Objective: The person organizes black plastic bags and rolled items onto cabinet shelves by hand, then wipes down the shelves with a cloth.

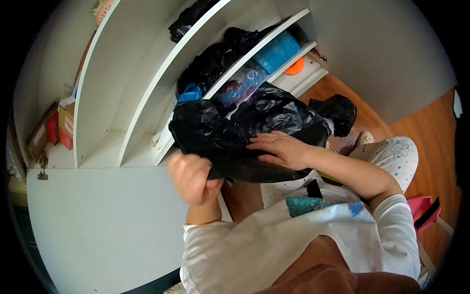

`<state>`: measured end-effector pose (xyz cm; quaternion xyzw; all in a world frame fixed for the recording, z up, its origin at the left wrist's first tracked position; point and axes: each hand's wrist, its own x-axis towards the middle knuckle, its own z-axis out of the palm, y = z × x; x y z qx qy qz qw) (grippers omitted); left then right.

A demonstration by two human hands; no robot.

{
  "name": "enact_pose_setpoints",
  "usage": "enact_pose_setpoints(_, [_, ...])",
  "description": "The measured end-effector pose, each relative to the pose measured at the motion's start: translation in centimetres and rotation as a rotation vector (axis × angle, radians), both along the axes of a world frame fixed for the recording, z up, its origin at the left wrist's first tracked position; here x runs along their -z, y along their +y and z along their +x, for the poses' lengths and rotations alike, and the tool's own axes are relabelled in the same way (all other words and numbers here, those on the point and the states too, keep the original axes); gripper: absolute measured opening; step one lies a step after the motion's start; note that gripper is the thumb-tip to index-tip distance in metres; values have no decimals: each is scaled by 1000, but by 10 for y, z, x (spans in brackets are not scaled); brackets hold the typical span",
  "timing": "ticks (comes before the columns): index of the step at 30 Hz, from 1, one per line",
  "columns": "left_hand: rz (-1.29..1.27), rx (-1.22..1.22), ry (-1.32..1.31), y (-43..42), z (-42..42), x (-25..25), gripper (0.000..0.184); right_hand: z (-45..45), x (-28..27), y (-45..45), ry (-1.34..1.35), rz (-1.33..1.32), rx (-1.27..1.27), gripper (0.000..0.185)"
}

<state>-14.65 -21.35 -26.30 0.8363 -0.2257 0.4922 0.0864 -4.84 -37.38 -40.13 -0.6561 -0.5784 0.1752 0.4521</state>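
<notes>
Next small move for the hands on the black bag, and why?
Probably slide the right hand across the black bag to flatten it: the plastic looks crumpled, that hand lies open on top, and the left hand, though blurred, seems curled on the bag's edge, so it could steady it.

Left hand (188, 179) is blurred, its fingertips hidden in the curl. Inside of black bag (200, 125), under the fingers of the right hand (281, 148), can't be seen. Beyond those fingers, blue box (277, 51) is partly covered by shelf board (230, 73); farther off, black bundle (187, 22) is cut by top edge.
</notes>
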Motion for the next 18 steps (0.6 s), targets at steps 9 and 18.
enact_pose_setpoints(9, [203,297,213,-34,179,81,23,-22,42,-23,436,180,165,38])
enact_pose_setpoints(18, [387,290,795,-58,191,185,27,-16,36,-93,1229,-48,868,54])
